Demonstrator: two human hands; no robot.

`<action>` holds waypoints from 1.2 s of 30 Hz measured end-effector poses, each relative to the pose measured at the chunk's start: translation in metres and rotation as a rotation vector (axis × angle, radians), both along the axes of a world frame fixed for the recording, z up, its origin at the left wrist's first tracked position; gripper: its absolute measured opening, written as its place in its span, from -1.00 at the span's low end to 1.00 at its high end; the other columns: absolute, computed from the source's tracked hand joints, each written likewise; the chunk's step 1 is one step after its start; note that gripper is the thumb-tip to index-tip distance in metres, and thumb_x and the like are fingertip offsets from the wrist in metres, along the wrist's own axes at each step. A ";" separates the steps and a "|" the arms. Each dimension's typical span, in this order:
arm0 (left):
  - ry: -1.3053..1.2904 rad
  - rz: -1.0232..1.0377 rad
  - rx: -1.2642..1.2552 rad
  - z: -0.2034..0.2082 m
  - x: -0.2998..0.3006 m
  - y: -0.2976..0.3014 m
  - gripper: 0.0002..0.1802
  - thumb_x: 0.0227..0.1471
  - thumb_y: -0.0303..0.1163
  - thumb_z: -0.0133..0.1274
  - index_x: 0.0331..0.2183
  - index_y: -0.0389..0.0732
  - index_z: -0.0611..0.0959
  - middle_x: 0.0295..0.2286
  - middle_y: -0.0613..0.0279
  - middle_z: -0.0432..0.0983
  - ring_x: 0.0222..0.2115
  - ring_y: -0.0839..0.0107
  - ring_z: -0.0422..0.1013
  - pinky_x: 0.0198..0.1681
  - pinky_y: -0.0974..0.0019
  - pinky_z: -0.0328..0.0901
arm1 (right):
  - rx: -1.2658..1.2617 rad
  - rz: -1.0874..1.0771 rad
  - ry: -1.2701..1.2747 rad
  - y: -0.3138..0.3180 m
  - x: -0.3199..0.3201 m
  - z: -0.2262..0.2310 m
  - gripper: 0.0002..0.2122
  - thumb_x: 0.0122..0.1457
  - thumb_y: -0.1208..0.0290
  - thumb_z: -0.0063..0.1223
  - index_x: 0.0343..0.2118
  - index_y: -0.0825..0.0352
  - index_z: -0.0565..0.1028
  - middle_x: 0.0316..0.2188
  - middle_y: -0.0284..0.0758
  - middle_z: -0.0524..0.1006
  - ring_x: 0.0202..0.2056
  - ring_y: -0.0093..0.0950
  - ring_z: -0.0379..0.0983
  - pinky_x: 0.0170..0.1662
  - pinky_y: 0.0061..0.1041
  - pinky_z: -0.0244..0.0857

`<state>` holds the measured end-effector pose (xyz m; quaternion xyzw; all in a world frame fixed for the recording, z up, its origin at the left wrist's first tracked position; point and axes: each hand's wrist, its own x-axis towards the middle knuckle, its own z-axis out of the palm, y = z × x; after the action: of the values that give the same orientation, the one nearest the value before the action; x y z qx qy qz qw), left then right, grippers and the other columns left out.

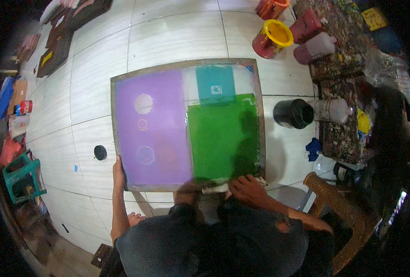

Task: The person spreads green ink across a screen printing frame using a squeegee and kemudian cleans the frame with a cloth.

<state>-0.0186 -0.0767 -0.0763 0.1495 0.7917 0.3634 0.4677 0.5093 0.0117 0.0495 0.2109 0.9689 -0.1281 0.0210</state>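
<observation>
Left grip: we see the left hand [118, 171] clasping the lower left edge of the wooden-framed screen [260, 120], pinching its rim.
Right grip: the right hand [249, 188] lies with bent fingers over the frame's lower edge, toward its right corner; we cannot tell whether it pinches the rim or only rests there.
Frame: it is in front of the person's body, its face turned up toward us.
Frame's left half: a purple area [163, 115] fills it, with a pale round patch above and two ring outlines below.
Frame's right half: a green sheet [214, 138] covers the lower part, and a teal rectangle [205, 81] with a small star mark sits above it.
Done so far: we judge the coloured areas to be in place and the frame to be in hand.
Left to do: we see no tool on the frame's face, and cannot judge whether any part is finished.
Right of the frame: a black jar [285, 114] lies just beside it, with a white bottle [334, 110] beyond.
Left of the frame: a black lid [100, 153] lies near it on the tiles.
Above right of the frame: a yellow-rimmed bucket [266, 45] stands apart.
</observation>
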 end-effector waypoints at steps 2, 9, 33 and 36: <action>0.026 -0.017 0.028 0.003 0.002 0.002 -0.19 0.35 0.21 -0.25 -0.06 -0.47 0.61 -0.18 0.07 0.58 -0.19 0.36 0.45 -0.06 0.26 0.33 | -0.297 -0.014 -0.170 0.011 -0.004 0.009 -0.62 0.03 0.34 0.16 -0.04 0.28 0.53 -0.11 -0.26 0.53 -0.09 -0.28 0.41 -0.06 -0.18 0.30; -0.025 -0.027 0.041 0.015 0.009 0.006 -0.22 0.37 0.17 -0.24 -0.06 -0.46 0.61 -0.22 0.12 0.59 -0.22 0.40 0.46 -0.09 0.29 0.34 | 0.037 -0.254 0.020 0.123 -0.048 0.011 -0.69 0.03 0.38 0.12 -0.13 0.30 0.54 -0.21 -0.25 0.52 -0.09 -0.24 0.41 -0.04 -0.17 0.31; -0.034 0.015 0.089 0.012 0.008 0.002 -0.26 0.37 0.13 -0.22 -0.06 -0.46 0.60 -0.20 0.04 0.58 -0.23 0.35 0.45 -0.06 0.20 0.34 | -0.231 -0.016 -0.182 0.021 -0.026 0.002 -0.66 0.09 0.31 0.17 -0.06 0.28 0.55 -0.23 -0.31 0.53 -0.11 -0.34 0.43 -0.10 -0.20 0.27; 0.146 -0.063 0.014 0.011 0.007 0.001 -0.26 0.37 0.13 -0.22 -0.06 -0.46 0.60 -0.19 0.03 0.58 -0.22 0.33 0.46 -0.06 0.17 0.35 | -0.346 -0.167 -0.124 0.034 -0.008 0.016 -0.72 0.13 0.32 0.19 -0.12 0.31 0.57 -0.30 -0.29 0.55 -0.16 -0.25 0.46 -0.12 -0.21 0.33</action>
<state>-0.0113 -0.0755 -0.0653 0.2038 0.8159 0.3424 0.4190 0.5009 0.0458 0.0652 0.2912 0.9084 -0.2806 0.1059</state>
